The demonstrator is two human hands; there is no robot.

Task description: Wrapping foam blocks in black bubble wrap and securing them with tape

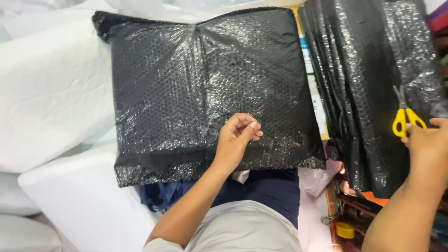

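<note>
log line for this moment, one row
left hand: fingertips on black bubble-wrap parcel | right hand: at yellow-handled scissors on bubble-wrap stack | grip: unclear

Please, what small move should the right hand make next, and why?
Probably it should close around the yellow-handled scissors and lift them. The right hand already touches their handles, and they lie loose on the stack of black bubble wrap. The left hand rests on the wrapped black package, which steadies it.
</note>
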